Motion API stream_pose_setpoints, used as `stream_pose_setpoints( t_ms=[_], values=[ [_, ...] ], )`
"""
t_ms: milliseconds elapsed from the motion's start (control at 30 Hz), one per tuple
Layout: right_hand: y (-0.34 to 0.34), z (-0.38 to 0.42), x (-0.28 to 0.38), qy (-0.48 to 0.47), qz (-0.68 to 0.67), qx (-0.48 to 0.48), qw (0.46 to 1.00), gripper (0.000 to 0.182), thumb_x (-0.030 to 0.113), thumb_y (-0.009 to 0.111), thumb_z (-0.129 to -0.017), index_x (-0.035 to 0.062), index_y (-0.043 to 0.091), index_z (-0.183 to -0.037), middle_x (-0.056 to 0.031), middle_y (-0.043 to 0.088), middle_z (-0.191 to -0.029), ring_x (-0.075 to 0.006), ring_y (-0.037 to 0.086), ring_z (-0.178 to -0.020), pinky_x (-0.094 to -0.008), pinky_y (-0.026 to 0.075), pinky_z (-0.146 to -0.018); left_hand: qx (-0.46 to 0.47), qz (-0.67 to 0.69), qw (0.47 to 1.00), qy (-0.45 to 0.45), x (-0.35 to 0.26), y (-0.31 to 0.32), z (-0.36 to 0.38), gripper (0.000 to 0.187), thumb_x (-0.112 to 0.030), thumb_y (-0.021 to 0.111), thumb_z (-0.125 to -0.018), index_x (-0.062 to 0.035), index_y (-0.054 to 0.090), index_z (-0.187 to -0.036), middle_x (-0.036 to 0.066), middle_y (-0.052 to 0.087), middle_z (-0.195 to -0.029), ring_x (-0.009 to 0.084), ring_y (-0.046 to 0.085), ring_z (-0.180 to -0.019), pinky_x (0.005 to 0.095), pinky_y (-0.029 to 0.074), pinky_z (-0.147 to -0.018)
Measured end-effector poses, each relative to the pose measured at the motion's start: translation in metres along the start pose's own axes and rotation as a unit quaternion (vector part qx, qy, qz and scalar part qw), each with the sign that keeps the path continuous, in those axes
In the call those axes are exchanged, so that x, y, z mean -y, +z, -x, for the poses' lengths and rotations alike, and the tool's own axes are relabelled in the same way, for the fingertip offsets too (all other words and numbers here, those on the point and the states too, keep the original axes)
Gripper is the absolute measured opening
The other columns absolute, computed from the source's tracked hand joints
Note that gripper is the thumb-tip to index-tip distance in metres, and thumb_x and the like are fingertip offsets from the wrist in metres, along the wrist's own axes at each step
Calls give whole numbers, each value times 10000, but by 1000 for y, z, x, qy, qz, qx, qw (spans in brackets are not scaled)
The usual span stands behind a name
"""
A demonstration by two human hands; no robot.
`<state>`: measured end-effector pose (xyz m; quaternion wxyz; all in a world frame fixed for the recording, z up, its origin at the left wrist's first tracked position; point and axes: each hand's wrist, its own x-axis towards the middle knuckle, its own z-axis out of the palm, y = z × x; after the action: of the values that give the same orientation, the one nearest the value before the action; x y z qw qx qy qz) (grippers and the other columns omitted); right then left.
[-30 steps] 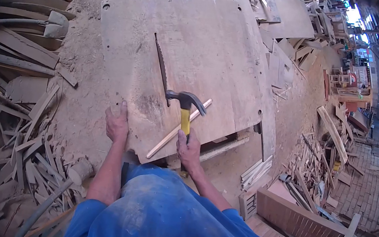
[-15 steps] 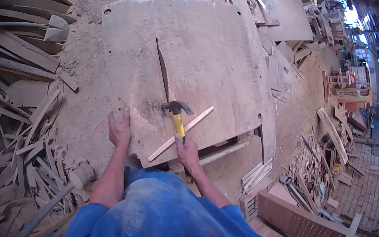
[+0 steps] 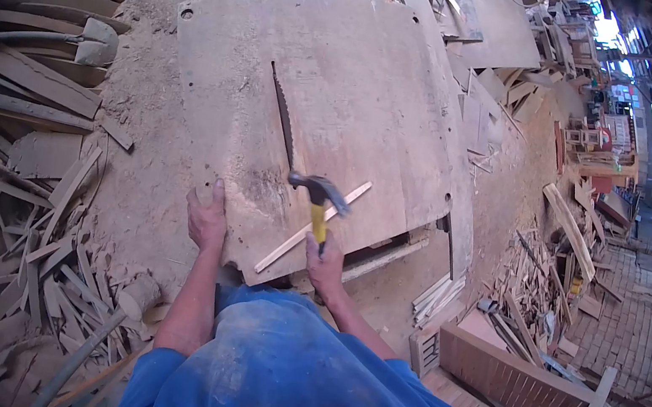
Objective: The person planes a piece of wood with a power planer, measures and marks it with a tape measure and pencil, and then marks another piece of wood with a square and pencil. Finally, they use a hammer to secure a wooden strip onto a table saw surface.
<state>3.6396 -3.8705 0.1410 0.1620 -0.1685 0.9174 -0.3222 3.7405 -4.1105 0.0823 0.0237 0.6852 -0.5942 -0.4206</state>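
Observation:
A wide, dusty wooden board (image 3: 346, 79) lies in front of me, with a long saw blade (image 3: 282, 116) showing in a slot near its middle. My right hand (image 3: 324, 265) is wrapped round the yellow handle of a claw hammer (image 3: 319, 215), whose dark head is over the board by the blade's near end. Under the hammer, a thin pale wood strip (image 3: 279, 255) lies slantwise near the board's front edge. My left hand (image 3: 208, 219) rests on the board's left front edge, fingers apart, holding nothing.
Curved wood offcuts (image 3: 42, 86) and a shovel (image 3: 98, 43) lie at the left. A wooden mallet (image 3: 138, 297) is at the lower left. Scrap wood (image 3: 531, 279) is heaped at the right, above a slatted wooden bench (image 3: 520, 379).
The hammer's head has moved slightly right and turned, with its handle now more upright. My left hand has stayed in place on the board's edge.

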Motion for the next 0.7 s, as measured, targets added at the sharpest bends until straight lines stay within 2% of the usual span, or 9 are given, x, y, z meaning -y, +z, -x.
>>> stream_pose_setpoints(
  t_ms=[100, 200, 300, 400, 500, 533, 633, 667, 700],
  values=[
    [12, -12, -19, 56, 58, 93, 992, 422, 419, 641, -1103, 4, 639, -1023, -155, 596, -623, -268, 635, -587, -438, 493, -589, -11, 5, 1000, 5, 10, 9, -7, 1044, -806, 629, -922, -25, 465, -1596, 285, 593, -1531, 471, 576, -1407, 545, 449, -1161],
    [-19, -17, 32, 108, -6, 119, 987, 478, 464, 629, -1090, -1, 620, -1200, -270, 691, -780, -496, 713, -774, -568, 520, -688, 4, -4, 1000, 7, 4, 2, -4, 1043, -802, 633, -922, -27, 462, -1599, 288, 595, -1527, 472, 576, -1407, 546, 447, -1165],
    [-1, -6, 24, 16, 15, 35, 999, 467, 450, 645, -1090, -13, 605, -1043, -242, 610, -662, -403, 694, -651, -502, 499, -604, 1, 3, 1000, 3, 0, 0, -1, 1043, -797, 637, -923, -27, 460, -1603, 288, 594, -1531, 468, 580, -1406, 545, 446, -1168],
    [9, -15, 14, -53, 91, 71, 992, 417, 410, 664, -1088, -1, 596, -1058, -226, 611, -658, -409, 669, -605, -510, 488, -574, -8, 2, 1000, 15, 5, 3, -3, 1038, -793, 641, -922, -24, 468, -1597, 286, 600, -1524, 467, 586, -1399, 548, 449, -1165],
    [-6, -16, 37, -21, 42, 82, 996, 369, 371, 673, -1085, 13, 586, -1099, -234, 629, -686, -438, 670, -624, -525, 496, -576, 9, -3, 1000, 5, 5, 4, -6, 1034, -786, 644, -925, -19, 470, -1596, 286, 599, -1527, 466, 589, -1395, 545, 454, -1159],
    [-4, -10, 42, -34, 48, 54, 997, 364, 368, 670, -1084, 18, 571, -1101, -257, 649, -725, -460, 706, -711, -534, 513, -606, 12, -5, 1000, 1, 9, 1, -1, 1030, -783, 645, -927, -18, 472, -1595, 286, 599, -1527, 467, 589, -1395, 542, 455, -1159],
    [9, -13, 31, -17, 138, 95, 986, 360, 371, 662, -1086, 24, 573, -1122, -271, 669, -768, -480, 730, -794, -559, 524, -651, 8, 8, 1000, 3, 0, 2, -3, 1018, -772, 648, -932, -15, 476, -1590, 289, 601, -1522, 469, 589, -1394, 536, 458, -1157],
    [13, -21, 28, 1, 179, 154, 972, 347, 358, 645, -1093, 30, 567, -1175, -279, 677, -787, -502, 735, -822, -583, 530, -681, 5, 9, 1000, 5, 7, 9, -5, 1015, -770, 650, -932, -14, 478, -1588, 290, 603, -1518, 469, 589, -1393, 535, 458, -1155],
    [15, -22, 36, 3, 133, 146, 980, 341, 347, 640, -1094, 36, 566, -1212, -284, 679, -800, -510, 732, -826, -588, 531, -691, 2, 7, 1000, 8, 11, 9, -9, 1012, -767, 651, -933, -12, 480, -1585, 292, 606, -1514, 470, 590, -1392, 534, 459, -1154]
  ],
)
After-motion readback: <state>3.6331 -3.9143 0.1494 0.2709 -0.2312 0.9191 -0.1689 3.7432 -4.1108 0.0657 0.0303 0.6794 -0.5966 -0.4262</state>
